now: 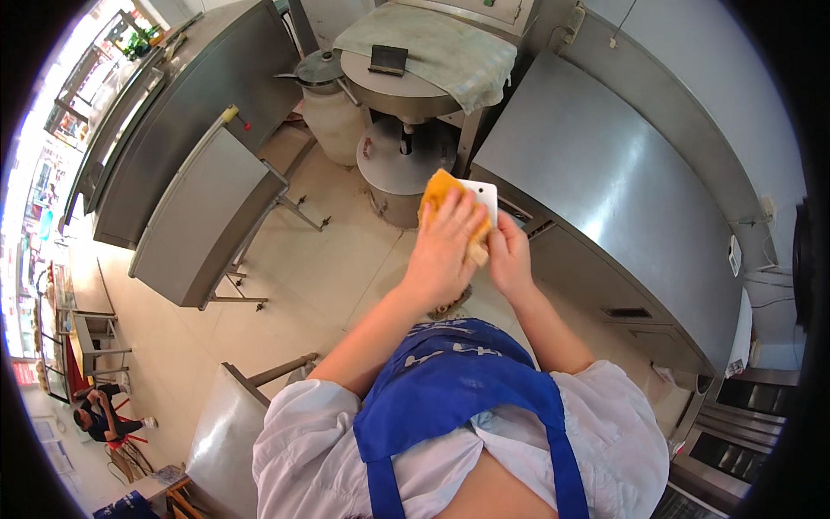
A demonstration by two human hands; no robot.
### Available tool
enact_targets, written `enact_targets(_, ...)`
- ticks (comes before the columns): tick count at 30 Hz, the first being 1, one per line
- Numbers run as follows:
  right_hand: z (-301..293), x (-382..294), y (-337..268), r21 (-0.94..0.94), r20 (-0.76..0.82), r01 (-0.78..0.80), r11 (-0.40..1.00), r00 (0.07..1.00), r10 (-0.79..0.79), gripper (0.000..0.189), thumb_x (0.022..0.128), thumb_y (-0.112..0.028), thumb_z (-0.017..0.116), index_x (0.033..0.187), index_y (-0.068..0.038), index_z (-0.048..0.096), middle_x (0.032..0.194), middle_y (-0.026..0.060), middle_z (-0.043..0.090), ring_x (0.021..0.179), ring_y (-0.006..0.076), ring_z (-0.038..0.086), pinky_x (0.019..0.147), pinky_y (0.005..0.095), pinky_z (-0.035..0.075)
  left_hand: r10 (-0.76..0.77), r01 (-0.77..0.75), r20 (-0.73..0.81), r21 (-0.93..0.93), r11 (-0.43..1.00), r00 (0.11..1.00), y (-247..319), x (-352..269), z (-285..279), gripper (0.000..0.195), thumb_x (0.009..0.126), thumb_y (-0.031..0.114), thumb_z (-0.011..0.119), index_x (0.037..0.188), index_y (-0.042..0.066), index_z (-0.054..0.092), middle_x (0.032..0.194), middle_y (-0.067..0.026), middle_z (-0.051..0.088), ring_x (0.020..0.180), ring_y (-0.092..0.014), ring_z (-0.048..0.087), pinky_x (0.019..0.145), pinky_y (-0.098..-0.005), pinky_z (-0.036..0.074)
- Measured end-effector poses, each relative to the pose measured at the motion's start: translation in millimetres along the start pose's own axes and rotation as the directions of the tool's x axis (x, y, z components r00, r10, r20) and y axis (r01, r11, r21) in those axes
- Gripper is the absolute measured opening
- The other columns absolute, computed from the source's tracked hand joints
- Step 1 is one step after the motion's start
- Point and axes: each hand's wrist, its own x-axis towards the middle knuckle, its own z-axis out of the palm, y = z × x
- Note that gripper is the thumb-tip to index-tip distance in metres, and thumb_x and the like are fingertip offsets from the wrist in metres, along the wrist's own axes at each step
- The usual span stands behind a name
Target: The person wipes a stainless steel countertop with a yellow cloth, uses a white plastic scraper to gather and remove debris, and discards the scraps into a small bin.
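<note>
My left hand (443, 243) presses a yellow-orange cloth (438, 188) against a flat white plate-like tool (483, 193), perhaps a plastic scraper, with a small hole near one corner. The cloth bunches out below the fingers, over the tool's left part. My right hand (510, 254) grips the tool by its lower right edge, thumb uppermost. Both hands are held in front of my blue apron (463, 402), above the tiled floor. The tool's lower left portion is hidden behind the cloth and my fingers.
A long steel counter (603, 149) runs along the right wall. Ahead stands a round-topped machine (402, 87) partly covered by a cloth, with a lidded metal drum (389, 162) below. Steel tables (201, 207) stand left. A person (104, 415) sits on a red stool far left.
</note>
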Motion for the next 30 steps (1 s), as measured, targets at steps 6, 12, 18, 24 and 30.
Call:
enact_targets(6,-33,20,5,0.169,-0.068,0.033,0.985,0.997,-0.021,0.025,0.097,-0.012,0.043,0.11,0.001,0.061,0.087,0.0016,0.064,0.072,0.0078,0.057,0.063,0.024,0.047,0.186,-0.182,0.126,-0.043,0.982,0.974,8,-30,21,0.052,0.076,0.011,0.067,0.127,0.008,0.061,0.136,-0.0121,0.057,0.133,-0.028,0.048,0.113,-0.0502,0.032)
enact_targets(12,-39,43,37,-0.107,0.252,-0.033,0.994,0.966,0.059,0.02,0.098,-0.012,0.046,0.109,-0.002,0.06,0.084,0.0023,0.064,0.07,0.0099,0.058,0.061,0.0261,0.048,-0.119,0.057,-0.423,-0.157,0.986,0.898,13,-52,34,0.055,0.07,0.002,0.066,0.124,0.007,0.062,0.132,-0.0139,0.06,0.126,-0.033,0.054,0.106,-0.0454,0.043)
enact_targets(18,1,-10,66,-0.007,0.787,0.025,1.0,0.617,-0.01,0.023,0.097,-0.009,0.048,0.115,-0.001,0.058,0.106,0.0067,0.066,0.098,0.0112,0.059,0.083,0.0287,0.048,-0.305,0.378,-0.332,0.183,0.908,0.893,41,-108,43,0.054,0.078,0.016,0.064,0.132,0.013,0.058,0.144,-0.0086,0.052,0.137,-0.031,0.044,0.116,-0.0511,0.026)
enact_targets(24,60,-101,48,-0.148,0.965,-0.009,0.989,0.217,0.146,0.023,0.096,-0.011,0.047,0.112,0.001,0.059,0.092,0.0063,0.066,0.083,0.012,0.061,0.073,0.0296,0.048,-0.488,0.828,-0.696,0.289,0.481,0.526,84,-242,27,0.055,0.08,0.015,0.066,0.134,0.014,0.056,0.141,-0.0112,0.054,0.133,-0.033,0.047,0.112,-0.0528,0.031)
enact_targets(30,81,-232,50,-0.282,0.943,0.226,0.932,-0.116,0.313,0.027,0.095,-0.018,0.047,0.112,0.0,0.059,0.083,0.0063,0.064,0.067,0.0149,0.06,0.058,0.0297,0.049,-0.811,-0.052,-0.23,-0.951,0.304,-0.538,134,-455,99,0.035,0.1,0.032,0.051,0.127,0.01,0.057,0.128,-0.0098,0.06,0.113,-0.031,0.061,0.092,-0.0471,0.052)
